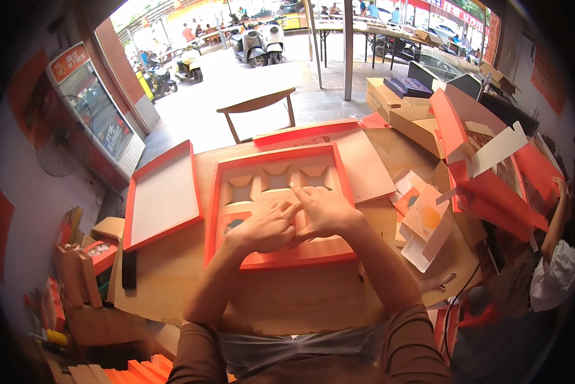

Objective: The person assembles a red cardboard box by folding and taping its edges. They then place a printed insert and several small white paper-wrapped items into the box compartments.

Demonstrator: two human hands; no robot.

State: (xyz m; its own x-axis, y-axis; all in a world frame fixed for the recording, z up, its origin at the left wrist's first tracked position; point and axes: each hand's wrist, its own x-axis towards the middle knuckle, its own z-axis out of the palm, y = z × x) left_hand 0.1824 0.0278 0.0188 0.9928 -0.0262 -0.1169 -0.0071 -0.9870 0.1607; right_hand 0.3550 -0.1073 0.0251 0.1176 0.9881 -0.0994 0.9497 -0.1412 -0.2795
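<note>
A shallow red gift box [213,192] lies open on the wooden table in front of me. It holds a tan cardboard insert [249,176] with square compartments, several in the far row. My left hand [267,225] lies over the insert's near middle, fingers extended to the right. Beside it my right hand [326,211] rests on the insert, thumb and fingers apart. The fingertips of both hands come close together. In the near left compartment sits a small printed box [228,223], partly hidden by my left hand. Both hands cover much of the near row.
A red-rimmed lid [163,195] with a pale inside lies at the left. Another red-edged piece [364,160] is behind the box. Small printed cartons [423,221] and folded red packaging [486,185] crowd the right, near another person's arm [556,217]. A chair [257,105] stands beyond the table.
</note>
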